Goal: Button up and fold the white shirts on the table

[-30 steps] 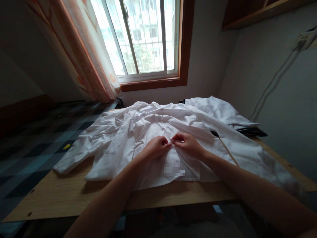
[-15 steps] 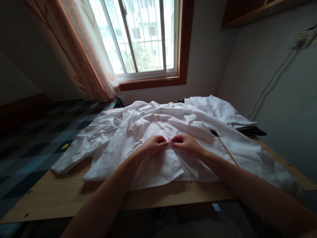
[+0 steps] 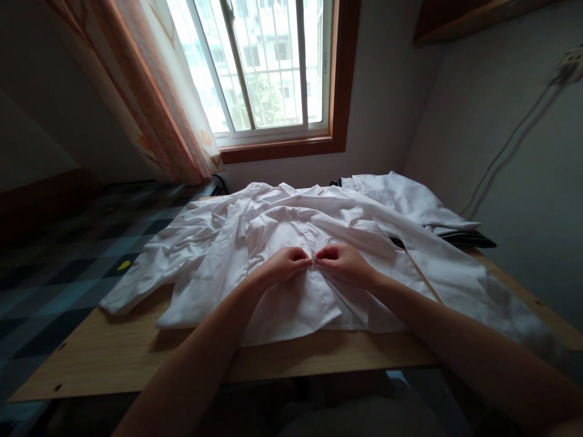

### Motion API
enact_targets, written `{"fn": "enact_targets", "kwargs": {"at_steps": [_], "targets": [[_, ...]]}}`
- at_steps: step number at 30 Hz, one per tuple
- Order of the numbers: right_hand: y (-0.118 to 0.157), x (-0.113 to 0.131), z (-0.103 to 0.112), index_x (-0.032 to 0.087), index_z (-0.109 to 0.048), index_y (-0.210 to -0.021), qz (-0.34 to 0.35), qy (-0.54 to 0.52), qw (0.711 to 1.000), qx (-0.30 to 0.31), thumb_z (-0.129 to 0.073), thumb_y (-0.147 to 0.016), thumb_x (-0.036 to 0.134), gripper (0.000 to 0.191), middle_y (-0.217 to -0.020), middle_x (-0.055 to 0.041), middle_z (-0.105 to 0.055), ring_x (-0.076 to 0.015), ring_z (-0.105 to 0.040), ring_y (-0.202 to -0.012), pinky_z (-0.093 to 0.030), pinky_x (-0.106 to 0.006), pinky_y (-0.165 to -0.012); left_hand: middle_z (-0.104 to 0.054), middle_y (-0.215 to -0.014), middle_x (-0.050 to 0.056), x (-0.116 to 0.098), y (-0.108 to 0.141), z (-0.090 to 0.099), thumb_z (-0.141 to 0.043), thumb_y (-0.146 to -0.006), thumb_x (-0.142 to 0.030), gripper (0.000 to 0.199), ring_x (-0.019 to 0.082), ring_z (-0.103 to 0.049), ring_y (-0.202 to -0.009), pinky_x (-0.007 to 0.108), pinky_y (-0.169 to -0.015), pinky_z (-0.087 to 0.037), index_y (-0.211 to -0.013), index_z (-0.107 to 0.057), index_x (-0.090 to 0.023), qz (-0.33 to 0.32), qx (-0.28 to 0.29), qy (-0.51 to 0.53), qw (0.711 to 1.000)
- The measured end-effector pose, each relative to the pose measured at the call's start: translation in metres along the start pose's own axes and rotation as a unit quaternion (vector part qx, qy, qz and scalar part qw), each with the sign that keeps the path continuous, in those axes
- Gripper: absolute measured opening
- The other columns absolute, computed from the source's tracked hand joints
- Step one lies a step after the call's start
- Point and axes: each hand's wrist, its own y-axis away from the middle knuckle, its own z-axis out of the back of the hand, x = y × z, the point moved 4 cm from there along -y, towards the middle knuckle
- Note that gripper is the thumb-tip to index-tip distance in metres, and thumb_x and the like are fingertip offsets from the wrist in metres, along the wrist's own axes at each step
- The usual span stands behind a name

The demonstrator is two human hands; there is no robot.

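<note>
A white long-sleeved shirt (image 3: 291, 309) lies spread over a wooden board (image 3: 104, 358), its collar end toward the window and its hem near me. My left hand (image 3: 291, 262) pinches the cloth at the front placket, fingers closed. Just beside it my right hand (image 3: 344, 264) pinches the other edge of the same placket. The fingertips of both hands nearly meet there; a button between them is too small to make out. Both sleeves stretch out to the sides, wrinkled.
Behind on the right lies folded white clothing (image 3: 405, 197) over something dark. To the left is a checked bed cover (image 3: 59, 273) with a small yellow patch. A window (image 3: 273, 67), a curtain (image 3: 159, 97) and a cable (image 3: 505, 142) on the wall surround the board.
The view has shifted slightly, so the scene sits a little to the right. Both hands keep their pinch on the placket, with only tiny finger movement.
</note>
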Motion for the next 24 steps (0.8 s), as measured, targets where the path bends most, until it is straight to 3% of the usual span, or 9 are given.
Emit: {"fn": "enact_targets", "kwargs": {"at_steps": [24], "targets": [[-0.0052, -0.0042, -0.0047, 0.018, -0.081, -0.082, -0.002, 0.017, 1.0, 0.021, -0.068, -0.076, 0.032, 0.019, -0.081, -0.0057, -0.078, -0.0227, -0.069, -0.076, -0.05, -0.03, -0.069, -0.056, -0.062, -0.001, -0.0061, 0.0003, 0.0015, -0.055, -0.078, -0.047, 0.033, 0.014, -0.047, -0.059, 0.026, -0.055, -0.032, -0.07, -0.063, -0.016, -0.016, -0.017, -0.051, 0.998]]}}
